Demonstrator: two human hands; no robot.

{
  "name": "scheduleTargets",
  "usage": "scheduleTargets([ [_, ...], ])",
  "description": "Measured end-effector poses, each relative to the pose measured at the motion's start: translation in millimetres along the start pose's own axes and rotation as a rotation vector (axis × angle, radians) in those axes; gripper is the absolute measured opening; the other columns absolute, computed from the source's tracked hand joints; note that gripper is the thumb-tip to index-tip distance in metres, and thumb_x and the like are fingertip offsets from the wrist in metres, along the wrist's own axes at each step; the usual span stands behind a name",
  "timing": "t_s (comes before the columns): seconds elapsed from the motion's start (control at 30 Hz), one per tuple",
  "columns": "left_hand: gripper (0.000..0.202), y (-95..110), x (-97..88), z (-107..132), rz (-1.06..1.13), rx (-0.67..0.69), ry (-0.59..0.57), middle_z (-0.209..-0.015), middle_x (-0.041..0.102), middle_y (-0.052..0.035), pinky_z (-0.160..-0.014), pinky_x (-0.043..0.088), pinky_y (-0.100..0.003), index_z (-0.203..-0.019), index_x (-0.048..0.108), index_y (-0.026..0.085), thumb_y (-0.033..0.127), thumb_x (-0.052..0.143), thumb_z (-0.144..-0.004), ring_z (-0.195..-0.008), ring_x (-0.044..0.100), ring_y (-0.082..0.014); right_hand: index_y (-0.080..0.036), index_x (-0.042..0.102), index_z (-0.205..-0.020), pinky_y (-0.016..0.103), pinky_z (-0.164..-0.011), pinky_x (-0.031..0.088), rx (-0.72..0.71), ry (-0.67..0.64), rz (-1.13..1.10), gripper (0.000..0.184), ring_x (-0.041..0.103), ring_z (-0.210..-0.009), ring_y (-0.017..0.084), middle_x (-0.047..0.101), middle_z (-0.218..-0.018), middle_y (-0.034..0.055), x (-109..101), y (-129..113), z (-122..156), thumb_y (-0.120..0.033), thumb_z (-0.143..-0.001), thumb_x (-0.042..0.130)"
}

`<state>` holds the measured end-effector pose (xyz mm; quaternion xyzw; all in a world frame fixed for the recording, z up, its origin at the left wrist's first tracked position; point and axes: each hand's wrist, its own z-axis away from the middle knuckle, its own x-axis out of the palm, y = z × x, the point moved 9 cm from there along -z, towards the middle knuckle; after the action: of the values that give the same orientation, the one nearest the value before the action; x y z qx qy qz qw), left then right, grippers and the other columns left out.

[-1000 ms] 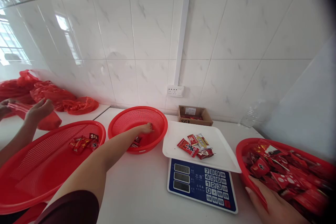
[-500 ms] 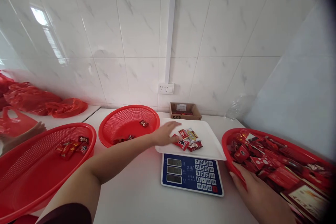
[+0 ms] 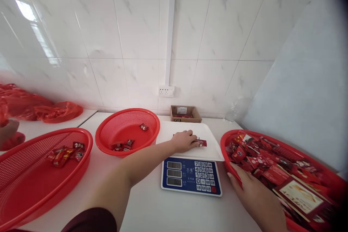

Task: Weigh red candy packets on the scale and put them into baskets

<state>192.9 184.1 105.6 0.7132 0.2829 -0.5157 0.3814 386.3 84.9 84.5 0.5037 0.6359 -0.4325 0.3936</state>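
Note:
My left hand (image 3: 184,140) lies on the white weighing tray (image 3: 168,132) of the blue scale (image 3: 190,175), its fingers curled over the small red snack packets (image 3: 201,143) there. One packet sticks out past the fingertips. My right hand (image 3: 254,195) rests flat on the near rim of the red basket (image 3: 323,172) at the right, which is full of red packets. A round red basket (image 3: 127,131) with a few packets stands left of the scale.
A large red basket (image 3: 40,174) with a few packets fills the near left. Red plastic bags (image 3: 40,108) lie at the far left by another person's hand (image 3: 8,130). A small cardboard box (image 3: 185,114) and a clear bottle (image 3: 233,110) stand against the tiled wall.
My left hand came out of the round basket, crossed to the scale tray and closed over the packets. The view swung right and down. My right hand stayed on the basket rim.

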Motion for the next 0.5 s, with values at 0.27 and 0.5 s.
scheduleTargets([
  [0.27, 0.024, -39, -25.4, -3, 0.432, -0.277, 0.298, -0.078, 0.061, -0.0032, -0.074, 0.045, -0.03, -0.07, 0.058, 0.019, 0.028, 0.047, -0.089, -0.083, 0.059, -0.0192, -0.022, 0.056, -0.122, 0.038, -0.066, 0.053, 0.011, -0.009, 0.032, 0.059, 0.064, -0.094, 0.024, 0.065, -0.114, 0.0067, 0, 0, 0, -0.05, -0.09, 0.016],
  [0.5, 0.025, -150, -78.7, 43, 1.045, -0.713, 0.668, -0.092, 0.063, -0.0051, -0.066, 0.052, -0.03, -0.102, 0.06, 0.014, 0.034, 0.049, -0.093, -0.076, 0.062, -0.0148, -0.022, 0.057, -0.12, 0.039, -0.065, 0.052, -0.077, 0.087, 0.004, 0.056, 0.065, -0.085, 0.025, 0.067, -0.107, 0.0072, 7, 6, 0, -0.052, -0.089, 0.022],
])
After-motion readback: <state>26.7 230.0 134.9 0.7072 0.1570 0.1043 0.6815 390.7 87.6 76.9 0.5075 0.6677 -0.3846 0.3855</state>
